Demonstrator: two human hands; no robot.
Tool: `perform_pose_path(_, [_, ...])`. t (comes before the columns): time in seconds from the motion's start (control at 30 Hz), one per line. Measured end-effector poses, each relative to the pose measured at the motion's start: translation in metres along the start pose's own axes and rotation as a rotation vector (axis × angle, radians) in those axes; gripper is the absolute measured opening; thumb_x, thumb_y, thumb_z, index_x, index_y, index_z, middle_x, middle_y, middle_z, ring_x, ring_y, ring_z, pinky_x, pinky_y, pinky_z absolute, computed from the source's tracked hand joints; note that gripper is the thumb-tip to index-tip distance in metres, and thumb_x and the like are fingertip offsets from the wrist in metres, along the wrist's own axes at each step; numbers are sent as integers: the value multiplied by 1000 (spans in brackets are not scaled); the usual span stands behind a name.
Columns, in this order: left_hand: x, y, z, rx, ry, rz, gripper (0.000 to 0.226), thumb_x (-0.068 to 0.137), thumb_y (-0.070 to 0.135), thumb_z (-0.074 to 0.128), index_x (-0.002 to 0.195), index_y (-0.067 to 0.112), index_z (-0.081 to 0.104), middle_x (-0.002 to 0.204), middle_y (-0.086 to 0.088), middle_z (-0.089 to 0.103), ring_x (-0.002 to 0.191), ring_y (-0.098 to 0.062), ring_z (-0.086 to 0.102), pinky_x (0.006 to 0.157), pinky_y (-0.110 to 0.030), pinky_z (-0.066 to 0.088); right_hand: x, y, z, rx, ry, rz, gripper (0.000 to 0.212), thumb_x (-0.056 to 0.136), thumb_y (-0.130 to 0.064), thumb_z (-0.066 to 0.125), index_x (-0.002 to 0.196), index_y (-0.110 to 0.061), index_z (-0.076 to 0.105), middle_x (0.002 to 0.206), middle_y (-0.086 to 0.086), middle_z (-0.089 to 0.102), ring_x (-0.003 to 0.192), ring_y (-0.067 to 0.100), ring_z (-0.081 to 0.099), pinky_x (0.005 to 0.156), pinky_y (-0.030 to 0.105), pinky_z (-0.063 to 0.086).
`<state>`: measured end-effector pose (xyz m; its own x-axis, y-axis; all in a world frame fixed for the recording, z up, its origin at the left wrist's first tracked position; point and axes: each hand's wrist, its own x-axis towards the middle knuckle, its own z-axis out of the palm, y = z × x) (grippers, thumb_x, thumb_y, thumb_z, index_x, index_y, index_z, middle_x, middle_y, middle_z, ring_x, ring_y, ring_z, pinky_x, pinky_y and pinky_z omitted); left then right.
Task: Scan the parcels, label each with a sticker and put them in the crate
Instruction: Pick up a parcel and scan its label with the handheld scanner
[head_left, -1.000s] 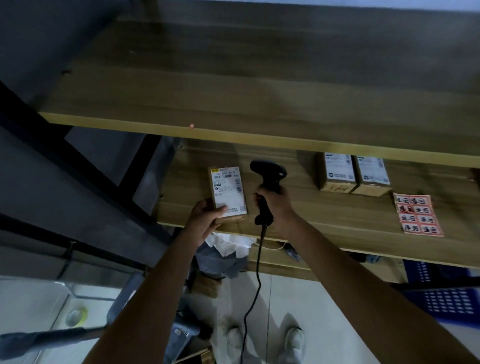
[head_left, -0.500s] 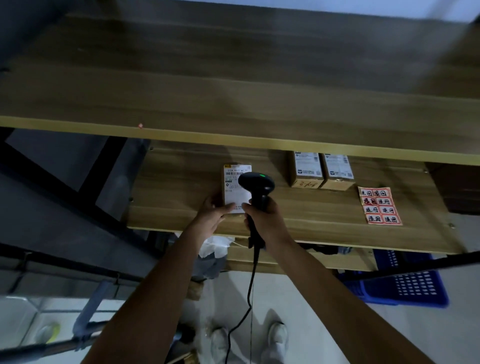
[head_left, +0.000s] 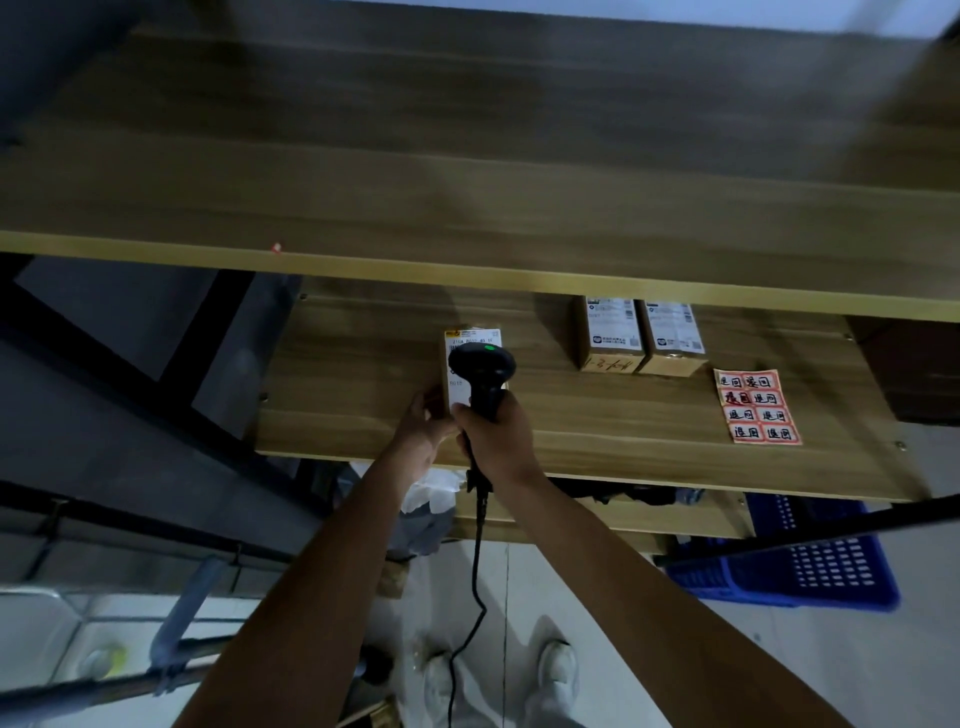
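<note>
A small cardboard parcel (head_left: 460, 339) with a white shipping label lies on the lower wooden shelf (head_left: 363, 364). My left hand (head_left: 423, 428) grips its near left edge. My right hand (head_left: 501, 439) holds a black corded barcode scanner (head_left: 483, 371) right over the label, a green light lit on its head; the scanner hides most of the label. Two more labelled parcels (head_left: 641, 338) stand side by side further right on the shelf. A sheet of red stickers (head_left: 756, 408) lies to their right. A blue plastic crate (head_left: 810, 569) sits on the floor under the shelf's right end.
A wide upper wooden shelf (head_left: 467, 182) overhangs the work area. Black metal frame bars (head_left: 130, 384) run on the left. A crumpled white bag (head_left: 431, 493) hangs below the shelf edge. My shoes (head_left: 556, 670) and the scanner cable (head_left: 475, 597) are on the pale floor.
The scanner has moved left from beside the parcel to right over its label, and a green light now shows on its head. My left hand keeps hold of the parcel.
</note>
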<state>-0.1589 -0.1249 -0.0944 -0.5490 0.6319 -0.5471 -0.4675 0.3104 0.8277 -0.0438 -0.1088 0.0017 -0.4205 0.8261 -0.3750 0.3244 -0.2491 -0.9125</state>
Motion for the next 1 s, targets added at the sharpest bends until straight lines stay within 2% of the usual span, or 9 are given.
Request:
perform_pose_path(0.07, [2, -1, 1, 19, -11, -19, 60, 82, -10, 62, 137, 4, 44, 126, -21, 59, 91, -34, 63, 89, -53, 50, 0, 2, -1, -6, 3, -4, 41, 65, -35, 61, 92, -5, 57, 72, 11, 62, 66, 26, 58, 61, 39, 45])
perform_pose_path(0.13, [4, -3, -1, 0, -33, -7, 63, 79, -15, 64, 136, 4, 43, 119, -20, 60, 72, -23, 61, 60, -36, 60, 1, 3, -3, -17, 14, -12, 43, 61, -37, 60, 87, -3, 58, 70, 12, 61, 64, 26, 57, 60, 40, 44])
perform_pose_path(0.2, [4, -3, -2, -9, -40, -1, 64, 78, -16, 65, 134, 5, 44, 112, -16, 59, 68, -17, 58, 46, -21, 50, 2, 4, -4, -26, 13, -24, 31, 63, -33, 61, 76, -6, 56, 63, 11, 58, 60, 24, 54, 57, 38, 41])
perform_pose_path(0.33, [1, -5, -7, -11, -79, 5, 66, 74, -12, 71, 134, 4, 47, 115, -18, 63, 77, -21, 62, 50, -23, 50, 1, 5, -5, -45, 21, -12, 19, 68, -26, 66, 78, -13, 57, 66, 9, 61, 61, 24, 57, 60, 40, 46])
perform_pose_path(0.47, [-1, -3, -9, -30, -116, 16, 66, 75, -12, 70, 135, 2, 45, 107, -14, 63, 74, -20, 62, 52, -23, 52, 1, 5, -7, -48, 32, -21, 16, 75, -19, 68, 79, -19, 52, 70, 11, 64, 65, 25, 59, 65, 46, 52])
perform_pose_path(0.63, [3, -6, -8, -19, -104, 15, 65, 77, -15, 67, 135, 3, 45, 113, -20, 62, 74, -18, 62, 49, -22, 52, -1, 6, -7, -54, 29, -23, 15, 77, -18, 67, 82, -18, 53, 71, 11, 64, 66, 25, 60, 67, 46, 53])
perform_pose_path(0.8, [8, -10, -9, -25, -119, 29, 67, 74, -11, 71, 135, 2, 46, 128, -30, 55, 85, -30, 63, 73, -49, 57, 0, 6, -6, -59, 31, -23, 16, 78, -18, 67, 82, -20, 52, 74, 13, 66, 67, 25, 61, 69, 49, 54])
perform_pose_path(0.87, [8, -9, -7, -6, -99, 30, 67, 74, -9, 73, 135, 4, 47, 127, -28, 56, 96, -43, 63, 65, -35, 54, -1, 5, -6, -60, 32, -28, 17, 77, -20, 68, 82, -19, 52, 72, 11, 65, 66, 25, 60, 67, 48, 53])
perform_pose_path(1.0, [3, -5, -5, -4, -90, 30, 60, 78, -14, 66, 132, 5, 48, 104, -8, 65, 73, -19, 62, 53, -21, 49, -3, 3, -5, -40, 35, -22, 17, 77, -20, 67, 85, -17, 53, 71, 11, 64, 66, 25, 59, 66, 45, 51])
